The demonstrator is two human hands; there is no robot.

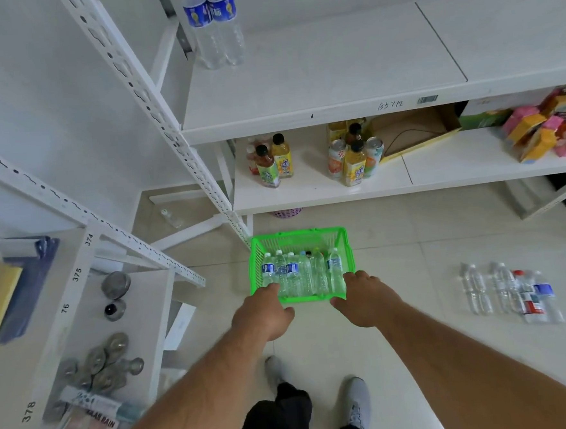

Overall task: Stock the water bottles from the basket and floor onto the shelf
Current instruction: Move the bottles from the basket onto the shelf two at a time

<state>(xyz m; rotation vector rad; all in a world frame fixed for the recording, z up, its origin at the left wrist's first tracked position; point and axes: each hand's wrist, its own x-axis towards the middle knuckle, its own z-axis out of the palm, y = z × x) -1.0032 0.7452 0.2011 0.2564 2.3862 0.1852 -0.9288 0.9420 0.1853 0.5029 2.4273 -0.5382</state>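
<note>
We have both hands down at the near rim of the bright green plastic basket [298, 238], which sits on the pale tiled floor [426, 224] just in front of the white metal shelf [325, 74]. Our left hand [263, 311] curls over the near left corner; our right hand [364, 300] curls over the near right corner. The fingers of both dip past the rim and out of sight, so we cannot tell whether they are clamped on the plastic, closing on a bottle, or only resting there.

Inside the basket lie several clear plastic water bottles [292, 274], packed side by side, caps pointing away from us. A second group of clear bottles [508, 292] lies loose on the floor, well off to our right. Two tall blue-labelled bottles [214, 21] already stand at the back left of the upper shelf board.

If we lift the basket by this one edge, we judge the far side could sag and the bottles slide toward it or roll out. The thin rim may also flex. Stepping sideways later, we could kick the loose bottles, since they are round and free to roll.
</note>
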